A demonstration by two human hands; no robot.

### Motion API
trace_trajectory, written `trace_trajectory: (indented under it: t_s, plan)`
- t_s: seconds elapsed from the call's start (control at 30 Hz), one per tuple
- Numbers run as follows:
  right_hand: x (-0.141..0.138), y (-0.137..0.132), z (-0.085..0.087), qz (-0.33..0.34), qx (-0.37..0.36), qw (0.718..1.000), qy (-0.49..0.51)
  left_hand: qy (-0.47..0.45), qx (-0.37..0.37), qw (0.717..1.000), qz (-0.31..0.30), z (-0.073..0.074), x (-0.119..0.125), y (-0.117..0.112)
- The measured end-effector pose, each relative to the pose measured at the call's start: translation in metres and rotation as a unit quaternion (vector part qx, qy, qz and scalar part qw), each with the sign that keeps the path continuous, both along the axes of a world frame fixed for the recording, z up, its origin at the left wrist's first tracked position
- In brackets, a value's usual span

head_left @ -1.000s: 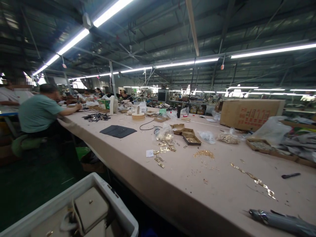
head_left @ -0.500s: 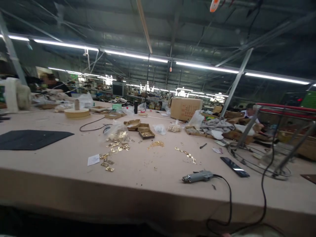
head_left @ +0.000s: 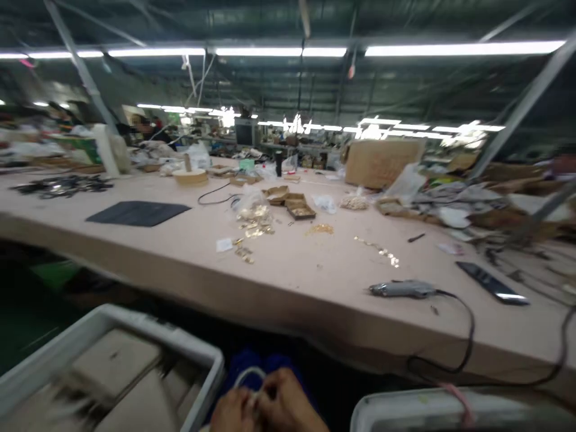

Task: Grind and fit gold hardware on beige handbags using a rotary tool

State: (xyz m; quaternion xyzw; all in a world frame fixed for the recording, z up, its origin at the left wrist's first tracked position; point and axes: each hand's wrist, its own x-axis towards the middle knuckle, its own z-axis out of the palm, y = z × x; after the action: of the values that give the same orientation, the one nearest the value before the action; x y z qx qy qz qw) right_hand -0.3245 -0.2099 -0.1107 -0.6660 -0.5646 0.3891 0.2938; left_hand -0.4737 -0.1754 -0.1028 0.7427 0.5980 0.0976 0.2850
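Observation:
At the bottom edge, over blue cloth at my lap, both my hands are close together with curled fingers. My left hand (head_left: 233, 411) and my right hand (head_left: 290, 401) meet at the fingertips. A whitish loop (head_left: 249, 373), like a cord or strap, shows just above them; blur hides whether they grip it. On the table in front lies a grey electric screwdriver (head_left: 402, 289) with a black cable. Gold metal plates (head_left: 256, 229) spill from a clear plastic bag (head_left: 252, 204), near a pile of small gold pieces (head_left: 320, 228).
To my left stands a white crate (head_left: 211, 366) with beige flat pieces inside. A second white bin (head_left: 432, 408) is at lower right. The table (head_left: 270, 282) carries a black sheet (head_left: 137, 213), a phone (head_left: 490, 283), small cardboard boxes (head_left: 300, 208) and a large carton (head_left: 382, 163).
The view has tilted down and turned left. My hands, the white crate and the second bin have come into sight. The things on the table appear unmoved.

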Motion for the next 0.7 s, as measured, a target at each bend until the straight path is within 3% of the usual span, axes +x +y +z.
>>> trace_trajectory:
  t_s: [0.13, 0.3, 0.7]
  plan:
    - [-0.007, -0.005, -0.019, 0.036, -0.029, 0.997, 0.056, -0.066, -0.056, 0.996, -0.034, -0.014, -0.013, -0.003]
    - [0.000, -0.005, -0.023, 0.066, -0.060, 0.990, 0.106, -0.142, -0.133, 0.981, 0.018, -0.024, -0.020, 0.002]
    - [0.002, -0.001, -0.026, 0.090, -0.063, 0.990, 0.094, -0.119, -0.086, 0.989, -0.031, -0.022, -0.020, -0.002]
